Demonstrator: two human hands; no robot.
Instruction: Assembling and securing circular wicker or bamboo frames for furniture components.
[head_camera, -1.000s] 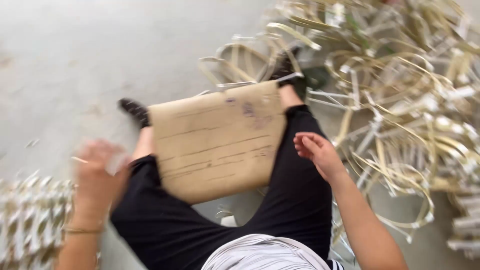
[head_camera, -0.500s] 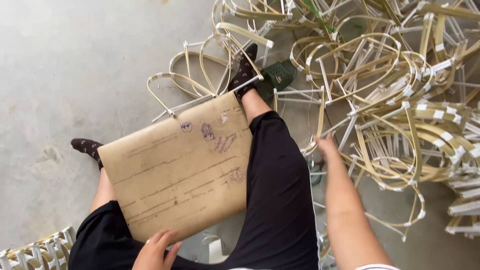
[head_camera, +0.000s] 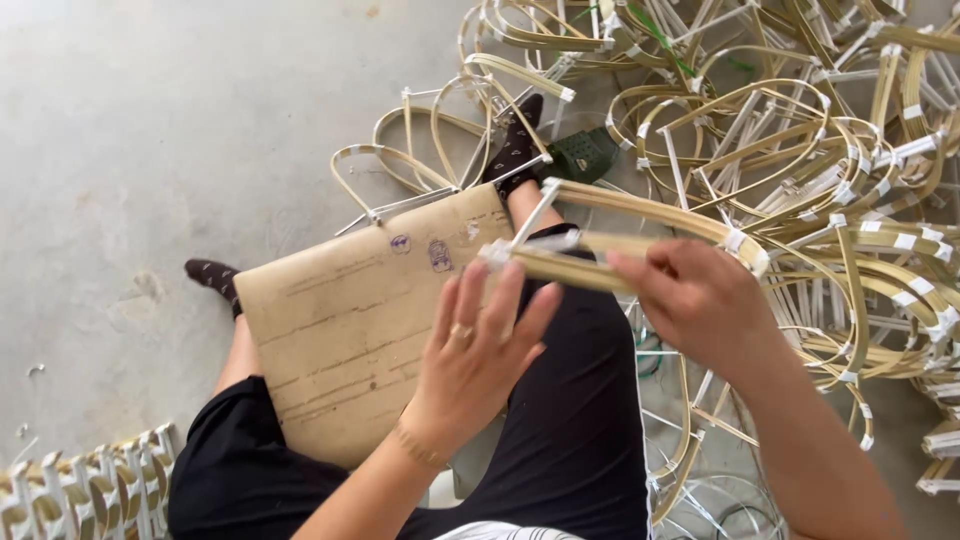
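Bare grey concrete floor, scuffed, with a few small scraps at the left. Person seated on it, legs out, black trousers, dark patterned socks.

A tan wooden board lies tilted across the lap, scratched with parallel lines and marked with two small stamps near its far edge.

Right hand is closed on a bent bamboo strip frame, a flattened loop of pale strips bound with white tape at its ends. Thumb on top, fingers wrapped under, firm hold near the loop's right part. The frame is raised above the lap, just over the far right corner of the board, running left to right.

Left hand is open wide, fingers spread and pointing up, a ring on one finger, a thin bracelet at the wrist. Fingertips reach the left end of the frame where the white tape sits; touching or just short of it, cannot tell. It grips nothing.

Far right: a big loose pile of bamboo loops, same kind, taped at the joints, tangled, spreading down the right side next to the right leg. A dark green sandal lies at the pile's edge beside the far foot.

Near left corner: a row of woven bamboo pieces, laid side by side, well apart from both hands.
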